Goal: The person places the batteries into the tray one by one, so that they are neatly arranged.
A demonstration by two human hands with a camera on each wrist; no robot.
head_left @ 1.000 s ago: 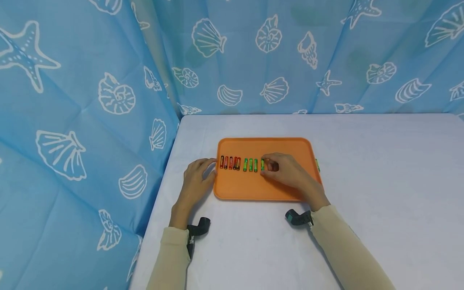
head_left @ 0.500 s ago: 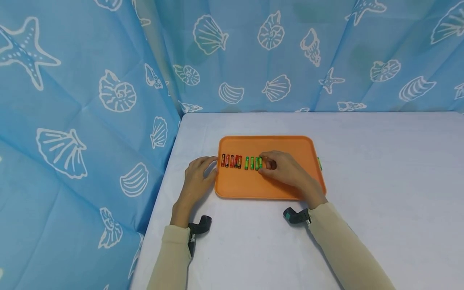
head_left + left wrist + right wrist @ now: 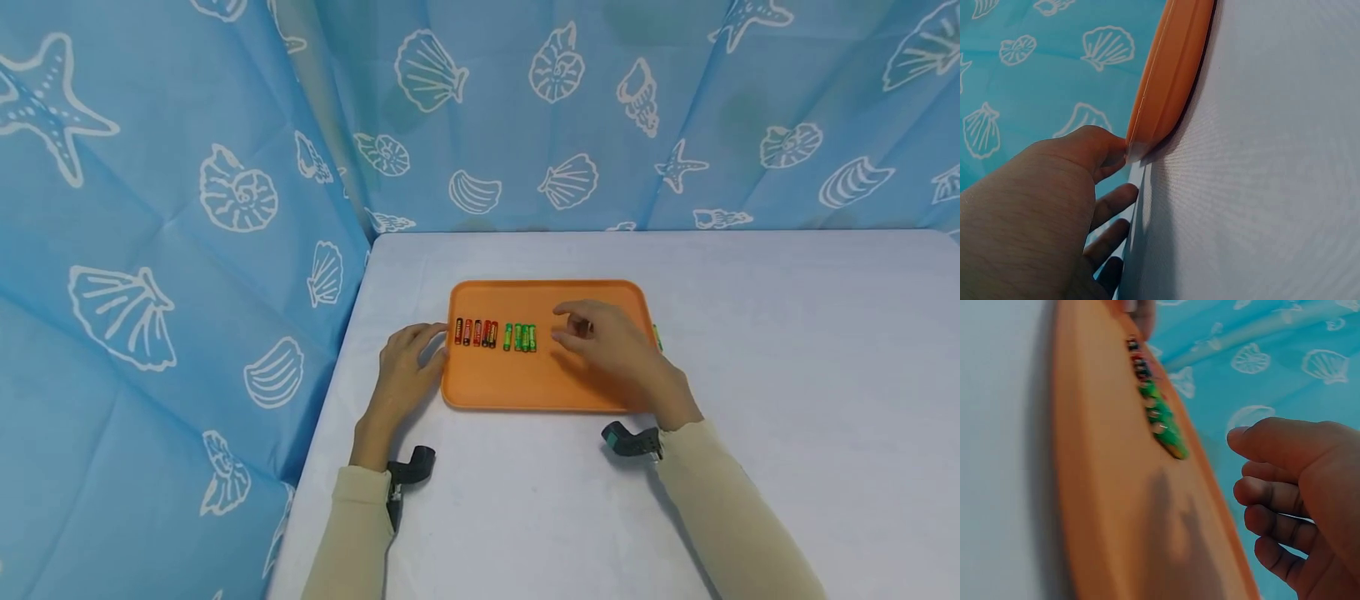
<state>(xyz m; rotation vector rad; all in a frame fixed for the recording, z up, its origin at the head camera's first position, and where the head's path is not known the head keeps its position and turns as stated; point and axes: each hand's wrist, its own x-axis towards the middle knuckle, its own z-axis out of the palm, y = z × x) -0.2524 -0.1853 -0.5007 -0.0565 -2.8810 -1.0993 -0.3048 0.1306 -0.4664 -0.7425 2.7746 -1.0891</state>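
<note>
An orange tray (image 3: 525, 392) lies on the white-covered table. In its left half a row of red-and-black batteries (image 3: 477, 333) stands side by side, followed by a group of green batteries (image 3: 525, 337), most of them close together. My left hand (image 3: 405, 367) is at the tray's left edge, thumb and fingers relaxed; in the left wrist view its thumb (image 3: 1107, 147) touches the rim. To the right of the green batteries, my right hand (image 3: 611, 337) hovers over the tray with fingers loosely bent and nothing between them. The right wrist view shows its thumb (image 3: 1266, 440) apart from the batteries.
A small green piece (image 3: 657, 336) sticks out at the tray's right edge. Blue curtains (image 3: 510, 117) with white shell prints hang behind and to the left of the table (image 3: 787, 350). A black wrist camera (image 3: 630, 439) sits on the right forearm.
My right hand slid the last green battery left against its neighbours, let go of it and drew back up and to the right. The left hand stayed at the tray's edge.
</note>
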